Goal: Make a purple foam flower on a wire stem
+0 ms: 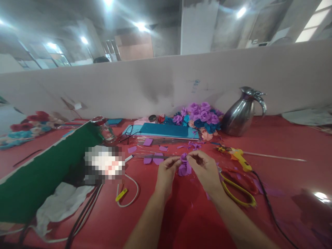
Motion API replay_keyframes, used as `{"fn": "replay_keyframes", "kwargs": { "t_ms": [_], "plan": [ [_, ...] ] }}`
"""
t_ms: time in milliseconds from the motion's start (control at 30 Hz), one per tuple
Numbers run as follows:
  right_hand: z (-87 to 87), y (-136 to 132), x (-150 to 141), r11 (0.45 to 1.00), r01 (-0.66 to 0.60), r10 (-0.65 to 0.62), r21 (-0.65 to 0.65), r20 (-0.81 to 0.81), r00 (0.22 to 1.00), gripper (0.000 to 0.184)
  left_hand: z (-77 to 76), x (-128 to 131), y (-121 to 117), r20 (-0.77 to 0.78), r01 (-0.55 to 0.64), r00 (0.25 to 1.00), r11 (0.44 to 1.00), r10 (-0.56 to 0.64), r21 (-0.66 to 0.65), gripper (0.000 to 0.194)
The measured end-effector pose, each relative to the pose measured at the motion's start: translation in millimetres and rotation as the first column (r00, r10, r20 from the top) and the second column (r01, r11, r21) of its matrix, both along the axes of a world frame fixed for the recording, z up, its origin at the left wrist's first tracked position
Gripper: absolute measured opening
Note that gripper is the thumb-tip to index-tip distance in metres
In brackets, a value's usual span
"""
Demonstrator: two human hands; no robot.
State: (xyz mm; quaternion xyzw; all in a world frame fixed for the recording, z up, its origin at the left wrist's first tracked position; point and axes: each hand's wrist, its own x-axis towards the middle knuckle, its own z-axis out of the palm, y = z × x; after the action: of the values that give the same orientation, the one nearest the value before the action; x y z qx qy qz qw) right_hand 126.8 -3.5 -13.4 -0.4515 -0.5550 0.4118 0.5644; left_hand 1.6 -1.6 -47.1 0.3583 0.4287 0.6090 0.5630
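A small purple paper flower (184, 168) is held up between my two hands over the red table. On its left side, my left hand (166, 172) pinches it with thumb and fingertips. From the right, my right hand (205, 168) grips its upper edge, fingers closed. Some petals hang loosely below the fingertips. Cut purple paper pieces (157, 158) lie just left of the hands, beside thin clear sticks. Scissors (240, 193) with yellow and red handles rest by my right forearm. Beyond them lies a yellow glue gun (241, 159) with a long glue stick in its back.
A bunch of finished paper flowers (203, 116) and a steel jug (240, 112) stand at the back. Blue paper sheets (166, 130) and glasses (127, 135) lie mid-table. A green box (38, 173), a glass jar (107, 133) and cables (85, 211) occupy the left.
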Motion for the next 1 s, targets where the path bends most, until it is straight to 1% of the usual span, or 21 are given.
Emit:
{"fn": "replay_keyframes", "kwargs": {
  "t_ms": [167, 300, 500, 600, 867, 1000],
  "plan": [
    [-1.4, 1.0, 0.7, 1.000, 0.008, -0.008, 0.008, 0.012, 1.000, 0.012, -2.8, -1.7, 1.0, -0.024, 0.008, 1.000, 1.000, -0.008, -0.002, 0.020],
    [-0.9, 1.6, 0.6, 1.000, 0.020, -0.020, -0.001, 0.006, 1.000, 0.013, -0.6, -1.6, -0.2, -0.035, 0.003, 0.999, 1.000, -0.003, 0.005, 0.020],
    [-5.0, 1.0, -4.2, 1.000, 0.016, -0.016, -0.020, -0.009, 1.000, 0.013, 6.6, -0.6, -3.4, 0.039, -0.001, 0.999, 1.000, 0.000, 0.011, 0.016],
    [-6.8, -0.5, -6.9, 1.000, 0.008, -0.008, -0.018, -0.019, 1.000, 0.012, 8.0, -0.3, -3.9, 0.074, 0.003, 0.997, 1.000, -0.004, 0.004, 0.018],
    [-4.5, -1.5, -4.6, 1.000, 0.026, -0.026, -0.001, 0.030, 0.999, 0.012, 9.7, -0.4, -4.2, 0.071, 0.007, 0.997, 1.000, -0.008, 0.014, 0.018],
    [-5.2, -1.3, -5.0, 1.000, 0.029, -0.028, -0.005, 0.029, 0.999, 0.013, 10.0, -0.3, -4.2, 0.079, 0.007, 0.997, 1.000, -0.008, 0.016, 0.019]
  ]
}}
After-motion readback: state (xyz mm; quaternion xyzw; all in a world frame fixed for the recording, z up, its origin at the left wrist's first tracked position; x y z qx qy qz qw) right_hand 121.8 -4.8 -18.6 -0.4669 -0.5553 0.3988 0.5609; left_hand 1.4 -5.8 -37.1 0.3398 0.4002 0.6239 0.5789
